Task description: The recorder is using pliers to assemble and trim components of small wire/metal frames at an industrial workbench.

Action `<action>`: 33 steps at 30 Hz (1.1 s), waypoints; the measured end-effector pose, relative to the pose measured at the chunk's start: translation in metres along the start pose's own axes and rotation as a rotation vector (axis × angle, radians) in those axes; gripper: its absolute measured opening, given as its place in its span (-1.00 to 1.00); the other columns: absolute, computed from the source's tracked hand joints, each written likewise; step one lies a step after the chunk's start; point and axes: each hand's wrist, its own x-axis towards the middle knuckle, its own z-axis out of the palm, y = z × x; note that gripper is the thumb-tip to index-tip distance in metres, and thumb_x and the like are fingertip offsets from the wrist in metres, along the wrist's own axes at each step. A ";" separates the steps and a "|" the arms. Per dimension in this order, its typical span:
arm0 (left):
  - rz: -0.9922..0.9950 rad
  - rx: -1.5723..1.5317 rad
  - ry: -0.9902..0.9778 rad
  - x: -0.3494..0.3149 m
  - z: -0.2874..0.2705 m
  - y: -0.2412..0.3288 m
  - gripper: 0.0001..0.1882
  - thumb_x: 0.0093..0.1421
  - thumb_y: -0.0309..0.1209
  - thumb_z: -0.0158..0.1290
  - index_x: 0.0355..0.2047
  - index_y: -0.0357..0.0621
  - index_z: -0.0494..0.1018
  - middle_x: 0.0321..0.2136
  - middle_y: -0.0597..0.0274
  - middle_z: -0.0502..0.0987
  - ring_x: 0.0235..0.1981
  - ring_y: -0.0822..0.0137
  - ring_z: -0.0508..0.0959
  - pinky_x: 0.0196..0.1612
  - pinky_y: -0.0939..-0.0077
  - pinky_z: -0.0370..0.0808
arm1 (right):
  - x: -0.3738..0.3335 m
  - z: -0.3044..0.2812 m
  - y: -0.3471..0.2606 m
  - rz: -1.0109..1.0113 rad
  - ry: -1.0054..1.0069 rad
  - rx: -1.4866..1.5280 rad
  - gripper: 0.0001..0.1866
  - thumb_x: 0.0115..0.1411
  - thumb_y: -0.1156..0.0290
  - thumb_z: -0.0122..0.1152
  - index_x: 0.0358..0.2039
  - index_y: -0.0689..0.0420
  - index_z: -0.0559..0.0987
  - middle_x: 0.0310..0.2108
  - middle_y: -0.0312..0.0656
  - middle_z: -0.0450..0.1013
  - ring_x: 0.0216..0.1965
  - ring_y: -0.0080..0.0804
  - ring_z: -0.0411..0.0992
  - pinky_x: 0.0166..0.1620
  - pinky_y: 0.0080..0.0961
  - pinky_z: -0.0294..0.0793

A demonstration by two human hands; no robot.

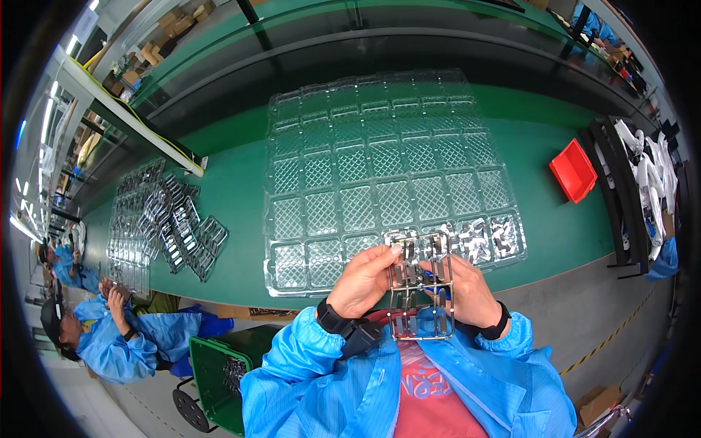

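Note:
Upright in front of my chest is a dark, shiny sprue frame (422, 310) with several small moulded parts still on its runners. My left hand (365, 277) pinches its left edge near the top, thumb on the front. Behind the frame's right side, my right hand (471, 292) is closed around blue-handled nippers (440, 291), mostly hidden by the frame and fingers. Just beyond the hands lies a clear plastic tray (343, 226) of square compartments. Small shiny parts (475, 243) fill compartments at its near right corner; the frame covers some of that row.
Left of the tray, more sprue frames (182, 230) are heaped on the green table (234, 175). A red bin (574, 171) and a black rack (617, 204) with white items stand right. Below the left edge are a wheeled green bin (212, 365) and a seated co-worker (120, 336).

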 end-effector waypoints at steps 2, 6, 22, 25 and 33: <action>0.002 -0.007 -0.001 -0.001 0.001 0.000 -0.83 0.31 -0.33 -0.05 -0.29 -0.17 0.41 -0.39 0.32 0.49 -0.35 0.45 0.49 -0.19 0.46 0.45 | 0.000 -0.001 -0.001 0.005 -0.003 0.000 -0.44 -0.16 0.45 0.36 -0.05 0.14 0.49 -0.33 -0.14 0.40 -0.28 -0.14 0.40 -0.23 -0.28 0.42; 0.003 -0.046 -0.024 -0.002 0.001 -0.001 -0.82 0.31 -0.33 -0.07 -0.25 -0.19 0.42 -0.37 0.30 0.50 -0.31 0.42 0.51 -0.15 0.39 0.47 | 0.000 -0.003 -0.002 -0.047 -0.009 0.004 -0.44 -0.17 0.52 0.35 -0.05 0.20 0.50 -0.30 -0.09 0.42 -0.29 -0.10 0.41 -0.24 -0.28 0.43; -0.011 -0.111 -0.079 -0.003 0.002 -0.004 -0.84 0.32 -0.35 -0.08 -0.27 -0.18 0.42 -0.35 0.28 0.49 -0.30 0.40 0.52 -0.14 0.32 0.49 | -0.002 0.000 -0.004 -0.070 0.061 0.045 -0.45 -0.23 0.57 0.36 -0.10 0.20 0.52 -0.38 -0.09 0.41 -0.37 -0.12 0.41 -0.31 -0.29 0.43; -0.002 -0.101 -0.084 -0.003 0.001 -0.007 -0.83 0.32 -0.35 -0.09 -0.29 -0.18 0.41 -0.35 0.28 0.49 -0.29 0.39 0.52 -0.14 0.32 0.49 | -0.002 0.001 -0.003 -0.104 0.076 0.006 -0.46 -0.22 0.57 0.35 -0.11 0.20 0.52 -0.40 -0.10 0.41 -0.38 -0.12 0.42 -0.31 -0.30 0.44; 0.010 -0.042 -0.097 -0.010 0.009 -0.003 -0.82 0.33 -0.32 -0.11 -0.30 -0.17 0.39 -0.33 0.27 0.48 -0.26 0.40 0.50 -0.14 0.39 0.47 | -0.007 0.003 -0.003 -0.078 0.099 -0.033 -0.48 -0.24 0.59 0.32 -0.13 0.20 0.53 -0.39 -0.09 0.44 -0.36 -0.12 0.44 -0.31 -0.30 0.45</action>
